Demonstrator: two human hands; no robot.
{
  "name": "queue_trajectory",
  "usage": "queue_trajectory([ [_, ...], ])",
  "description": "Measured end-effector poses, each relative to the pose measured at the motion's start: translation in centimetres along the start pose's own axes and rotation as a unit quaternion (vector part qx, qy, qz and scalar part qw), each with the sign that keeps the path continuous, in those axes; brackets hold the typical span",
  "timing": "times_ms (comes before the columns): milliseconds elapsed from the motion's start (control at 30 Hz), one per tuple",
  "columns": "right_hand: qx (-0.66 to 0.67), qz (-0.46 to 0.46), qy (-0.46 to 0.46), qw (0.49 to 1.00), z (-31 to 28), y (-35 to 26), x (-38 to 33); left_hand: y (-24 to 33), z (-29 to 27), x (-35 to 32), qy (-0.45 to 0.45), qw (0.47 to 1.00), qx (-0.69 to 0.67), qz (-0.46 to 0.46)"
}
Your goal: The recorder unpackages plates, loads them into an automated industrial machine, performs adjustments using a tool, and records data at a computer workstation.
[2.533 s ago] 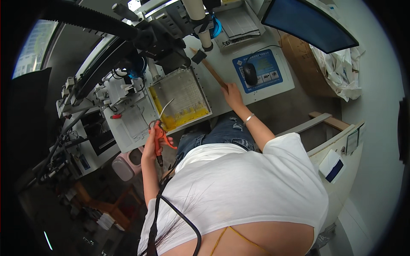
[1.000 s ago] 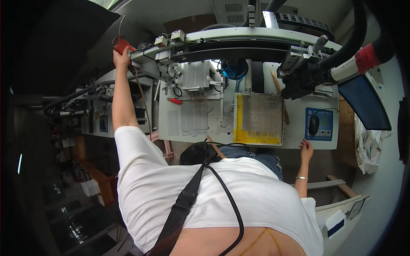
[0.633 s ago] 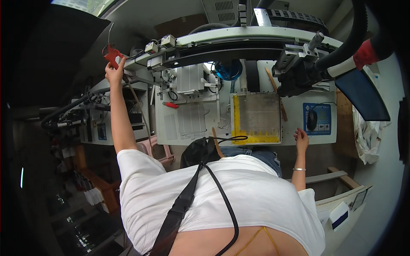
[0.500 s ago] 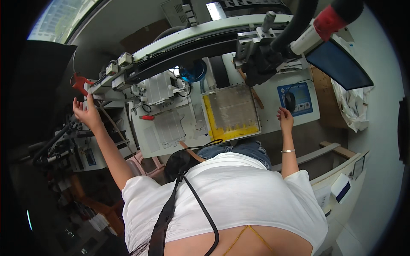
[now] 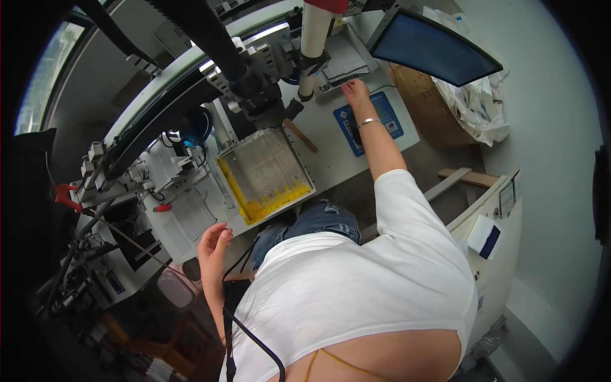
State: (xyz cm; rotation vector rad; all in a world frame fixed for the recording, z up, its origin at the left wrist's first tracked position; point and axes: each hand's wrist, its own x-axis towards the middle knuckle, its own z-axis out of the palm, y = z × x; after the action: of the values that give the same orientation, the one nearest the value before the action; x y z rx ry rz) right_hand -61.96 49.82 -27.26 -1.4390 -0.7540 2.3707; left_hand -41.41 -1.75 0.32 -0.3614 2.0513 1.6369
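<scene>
**Both hands empty, right hand at the keypad**

Neither hand holds anything. The left hand [image 5: 214, 243] hangs loosely open, fingers half curled, just off the near edge of the bench [image 5: 331, 149], in front of the white panel [image 5: 191, 213] and a little left of the tray [image 5: 266, 173]. The right hand [image 5: 354, 91] is stretched far forward, fingers spread flat, its tips touching or just above the grey keypad [image 5: 340, 63] at the foot of the white column [image 5: 314, 38]; whether a key is being pressed cannot be told. The wrist with its bracelet lies over the blue mat [image 5: 369, 124].

The tray sits flat on the bench under the black machine head [image 5: 254, 95], tilted in the view, with yellow material gathered along its left and near sides and the rest of its mesh bare. A wooden stick [image 5: 300, 135] lies just beside its far right corner, untouched. A dark monitor [image 5: 433, 48] hangs above the right hand.

As a judgement: the tray looks set in place and loaded, so the laying-out seems done; what is left appears to be the machine side of the work, run from the keypad, and anything that follows with the tray itself.
</scene>
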Motion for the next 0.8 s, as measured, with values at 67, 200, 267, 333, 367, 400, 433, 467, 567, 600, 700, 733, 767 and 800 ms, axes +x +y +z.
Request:
queue_trajectory([
  [67,-0.027,0.000,0.014,1.000,0.8,0.0,0.7,-1.9,-0.7,-1.1,0.048,0.998,-0.022,-0.028],
  [200,-0.039,0.035,0.017,0.998,1.5,-0.9,1.7,-6.1,-1.2,-3.1,0.094,0.992,0.059,-0.056],
  [267,-0.045,0.043,0.035,0.997,2.3,-1.2,2.3,-6.6,-0.5,-3.5,0.093,0.992,0.046,-0.073],
  [333,-0.052,0.051,0.053,0.996,3.0,-1.2,2.5,-6.1,0.7,-3.8,0.090,0.991,0.000,-0.099],
  [367,-0.054,0.053,0.066,0.995,3.4,-1.3,2.6,-5.9,1.1,-3.9,0.093,0.991,0.000,-0.100],
  [400,-0.055,0.056,0.080,0.994,3.7,-1.4,2.4,-5.6,1.5,-3.9,0.091,0.991,0.004,-0.095],
  [433,-0.056,0.057,0.079,0.994,3.5,-1.4,2.9,-5.4,1.9,-3.9,0.090,0.992,0.009,-0.091],
  [467,-0.056,0.065,0.066,0.994,3.4,-1.4,3.6,-5.1,2.2,-3.9,0.091,0.992,0.009,-0.091],
  [567,-0.045,0.058,0.034,0.997,3.5,-1.3,4.2,-4.8,2.7,-3.8,0.090,0.992,0.012,-0.090],
  [600,-0.034,0.042,0.014,0.998,3.6,-1.2,4.2,-5.0,2.8,-3.8,0.087,0.992,0.006,-0.089],
  [700,-0.007,0.015,-0.023,1.000,4.7,-1.1,2.9,-5.2,2.9,-4.0,0.091,0.992,0.001,-0.089],
  [733,-0.009,0.018,-0.026,0.999,5.1,-0.6,3.3,-5.2,3.0,-4.1,0.095,0.991,0.001,-0.092],
  [767,-0.023,0.011,0.000,1.000,4.9,-0.9,4.5,-5.0,3.1,-3.8,0.091,0.992,0.001,-0.090],
  [800,-0.040,0.008,0.022,0.999,5.1,-0.8,5.1,-4.9,3.1,-3.8,0.090,0.992,0.003,-0.090],
])
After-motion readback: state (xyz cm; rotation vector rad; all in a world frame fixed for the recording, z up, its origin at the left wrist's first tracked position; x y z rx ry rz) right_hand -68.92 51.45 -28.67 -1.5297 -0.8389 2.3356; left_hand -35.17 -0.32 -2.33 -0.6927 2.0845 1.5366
